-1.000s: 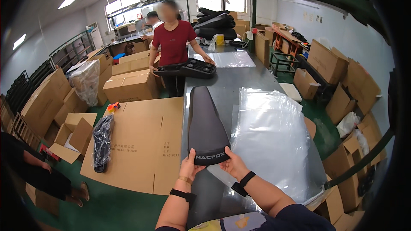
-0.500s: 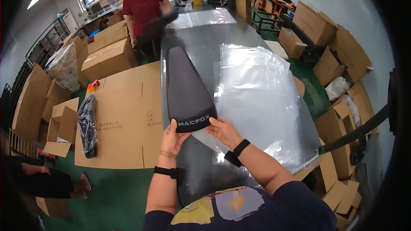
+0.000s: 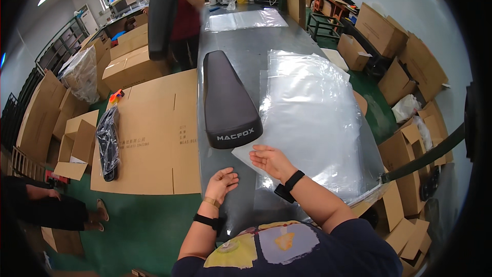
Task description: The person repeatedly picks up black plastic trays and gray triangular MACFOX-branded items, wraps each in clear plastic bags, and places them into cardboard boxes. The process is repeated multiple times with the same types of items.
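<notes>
A long black padded seat, like one for an electric bike, lies on the dark table with its wide, light-lettered end toward me. Nothing is held in my left hand, which hovers below that end with its fingers loosely bent and apart. My right hand is open too, fingers stretched leftward over the corner of the clear plastic bags. Whether its fingertips touch the plastic I cannot tell. The bags lie flat in a stack to the right of the seat.
Left of the table lies a flat cardboard sheet bearing a plastic-wrapped black seat and an orange tape dispenser. Beyond, a person in red holds up another long black seat. Cardboard boxes line the right side.
Both my hands have let go of the seat's wide end and drawn back toward me; the right is over the bags' corner. The person in red has raised a black seat upright.
</notes>
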`<state>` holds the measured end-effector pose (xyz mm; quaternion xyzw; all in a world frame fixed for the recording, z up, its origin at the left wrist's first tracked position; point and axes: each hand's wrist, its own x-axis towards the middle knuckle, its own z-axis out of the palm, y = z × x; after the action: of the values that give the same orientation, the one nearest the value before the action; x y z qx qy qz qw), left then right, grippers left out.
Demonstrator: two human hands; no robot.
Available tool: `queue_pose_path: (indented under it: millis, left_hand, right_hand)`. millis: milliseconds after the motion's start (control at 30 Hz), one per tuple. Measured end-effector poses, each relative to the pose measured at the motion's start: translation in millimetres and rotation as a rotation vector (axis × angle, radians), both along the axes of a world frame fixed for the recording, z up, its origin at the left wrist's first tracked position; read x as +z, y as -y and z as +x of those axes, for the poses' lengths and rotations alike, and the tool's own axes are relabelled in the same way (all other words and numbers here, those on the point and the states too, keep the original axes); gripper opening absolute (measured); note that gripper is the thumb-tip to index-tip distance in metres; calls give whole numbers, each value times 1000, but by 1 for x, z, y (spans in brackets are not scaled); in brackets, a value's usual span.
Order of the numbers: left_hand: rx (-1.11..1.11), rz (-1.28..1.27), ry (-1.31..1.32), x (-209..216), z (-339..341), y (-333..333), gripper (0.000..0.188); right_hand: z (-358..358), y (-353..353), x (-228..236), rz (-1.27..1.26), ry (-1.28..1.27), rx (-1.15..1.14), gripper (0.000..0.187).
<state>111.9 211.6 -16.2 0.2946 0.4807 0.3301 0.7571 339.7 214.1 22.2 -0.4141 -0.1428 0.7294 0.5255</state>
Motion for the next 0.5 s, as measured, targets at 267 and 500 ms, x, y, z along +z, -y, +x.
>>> queue_pose_path:
  millis: [267, 500]
  left_hand:
    - [139, 522, -539, 33, -2, -15, 70]
    - [219, 1301, -747, 88, -18, -4, 87]
  right_hand:
    - [-22, -21, 29, 155, -144, -125, 20]
    - [-74, 40, 110, 383, 359, -20, 28]
